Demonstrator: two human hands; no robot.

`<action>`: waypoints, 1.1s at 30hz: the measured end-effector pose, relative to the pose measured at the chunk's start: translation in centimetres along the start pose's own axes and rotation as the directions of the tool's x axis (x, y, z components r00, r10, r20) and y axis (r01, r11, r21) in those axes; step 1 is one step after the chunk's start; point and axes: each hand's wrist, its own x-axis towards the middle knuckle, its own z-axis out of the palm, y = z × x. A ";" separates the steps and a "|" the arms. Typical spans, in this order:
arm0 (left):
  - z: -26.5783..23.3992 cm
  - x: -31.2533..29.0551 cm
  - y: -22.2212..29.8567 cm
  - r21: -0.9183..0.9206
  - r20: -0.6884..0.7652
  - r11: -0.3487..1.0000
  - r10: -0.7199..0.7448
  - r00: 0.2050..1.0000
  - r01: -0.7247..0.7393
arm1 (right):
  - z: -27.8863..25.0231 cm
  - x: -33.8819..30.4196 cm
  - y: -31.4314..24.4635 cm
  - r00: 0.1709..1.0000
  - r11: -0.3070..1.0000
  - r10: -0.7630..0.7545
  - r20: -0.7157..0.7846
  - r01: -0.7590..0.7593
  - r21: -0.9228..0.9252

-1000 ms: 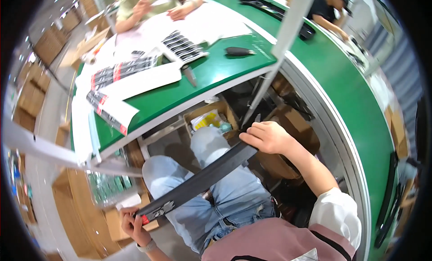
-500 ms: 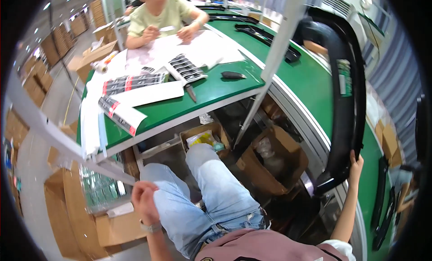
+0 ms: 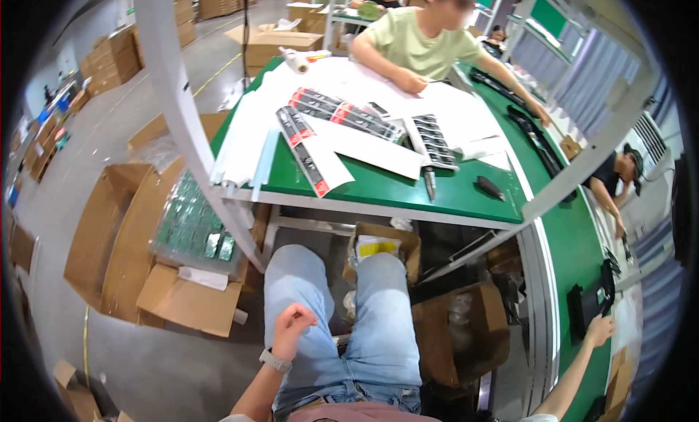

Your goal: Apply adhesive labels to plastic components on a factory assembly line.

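My right hand (image 3: pixel 601 330) reaches out to the far right over the long green work surface. Its fingers are closed at the near end of a black plastic trim part (image 3: pixel 591 301), which lies low at that surface and looks foreshortened. Above my lap, my left hand (image 3: pixel 293 329) hangs with fingers curled together and nothing visible in them. Ahead, the green table (image 3: pixel 378 190) carries printed label strips (image 3: pixel 309 149), a sheet of black pieces (image 3: pixel 431 141), a knife (image 3: pixel 429 183) and a small dark object (image 3: pixel 490 187).
Across the table a person in a light green shirt (image 3: pixel 415 47) stretches an arm toward black trim parts (image 3: pixel 535 134). Another person (image 3: pixel 611 178) works at the right. White posts (image 3: pixel 171 80) frame the table. Open cartons (image 3: pixel 460 334) stand beneath it, with a box of green items (image 3: pixel 196 218) at left.
The black trim part has gone from raised on edge to low at the green surface, my right hand still at its end. My view has swung right. The person opposite now reaches sideways.
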 end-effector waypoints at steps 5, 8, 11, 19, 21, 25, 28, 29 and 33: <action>4.2 3.1 -1.7 0.105 0.133 0.995 -0.016 0.991 0.002 | -8.1 -3.0 -14.5 0.841 0.389 -0.527 -0.124 0.368 0.845; 4.0 3.7 -0.9 0.017 0.156 0.998 -0.055 0.986 0.053 | -21.3 -16.7 -29.8 0.497 -0.036 -0.826 -0.266 0.425 0.904; 4.2 4.2 2.4 0.058 0.163 0.998 0.021 0.986 -0.031 | -27.0 -23.4 -38.4 0.172 -0.479 -0.701 -0.692 0.605 0.636; 3.9 9.6 10.8 0.165 0.312 0.981 0.048 0.949 -0.104 | -29.7 -31.2 -43.9 0.140 -0.495 -0.659 -0.739 0.659 0.566; 4.6 11.1 12.8 -0.009 0.175 1.000 0.030 0.984 -0.029 | -30.7 -32.1 -41.7 0.264 -0.560 -0.550 -0.792 0.588 0.584; 6.1 13.9 14.1 -0.128 0.079 0.987 0.107 0.991 -0.096 | -31.3 -32.8 -37.7 0.215 -0.576 -0.596 -0.773 0.556 0.599; 7.1 15.2 13.5 -0.060 0.089 0.972 0.233 0.968 -0.228 | -31.7 -31.6 -37.0 0.148 -0.708 -0.624 -0.767 0.307 0.636; 7.3 15.2 13.3 -0.062 0.091 0.974 0.224 0.970 -0.219 | -31.4 -31.4 -37.3 0.146 -0.703 -0.632 -0.761 0.305 0.643; 7.5 14.6 12.8 0.003 0.136 0.972 0.234 0.963 -0.236 | -31.9 -30.6 -39.6 0.297 -0.568 -0.732 -0.614 0.233 0.789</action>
